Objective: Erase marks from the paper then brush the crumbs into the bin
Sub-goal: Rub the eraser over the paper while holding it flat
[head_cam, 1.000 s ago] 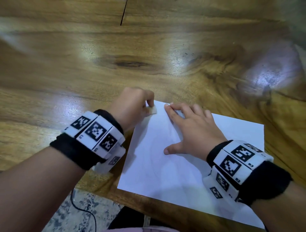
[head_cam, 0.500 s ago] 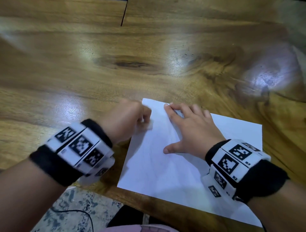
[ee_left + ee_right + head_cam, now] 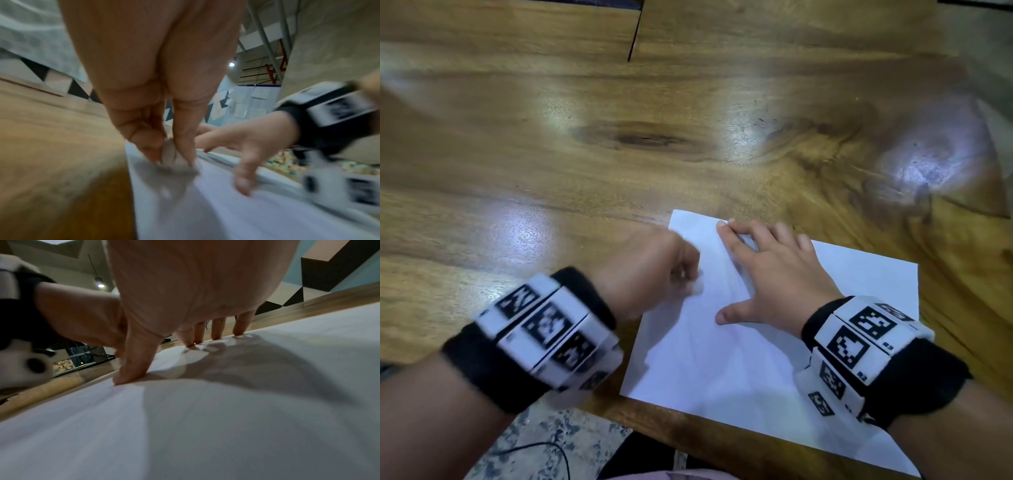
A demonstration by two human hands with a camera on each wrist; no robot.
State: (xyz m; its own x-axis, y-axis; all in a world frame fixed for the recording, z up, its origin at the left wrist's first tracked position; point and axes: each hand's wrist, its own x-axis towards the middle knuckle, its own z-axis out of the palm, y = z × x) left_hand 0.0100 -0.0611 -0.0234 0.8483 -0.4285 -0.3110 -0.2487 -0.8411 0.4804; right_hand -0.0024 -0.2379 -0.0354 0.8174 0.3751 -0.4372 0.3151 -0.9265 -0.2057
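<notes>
A white sheet of paper [image 3: 739,370] lies on the wooden table [image 3: 585,164] near its front edge. My left hand [image 3: 654,270] pinches a small pale eraser [image 3: 697,286] and holds it against the sheet's left edge; the left wrist view shows the eraser [image 3: 169,153] between thumb and fingers, touching the paper [image 3: 236,211]. My right hand [image 3: 774,274] lies flat with spread fingers on the upper part of the sheet, pressing it down; in the right wrist view its fingertips [image 3: 131,374] rest on the paper [image 3: 205,426]. The marks are too faint to make out. No bin is in view.
The table's front edge [image 3: 722,442] runs just below the sheet, with patterned floor [image 3: 534,445] and a dark cable beneath it. A seam between boards [image 3: 635,34] shows at the far side. Broad bare wood extends left and beyond the paper.
My left hand with the eraser has slid toward me along the sheet's left edge, away from the top corner. The right hand has stayed in place on the paper.
</notes>
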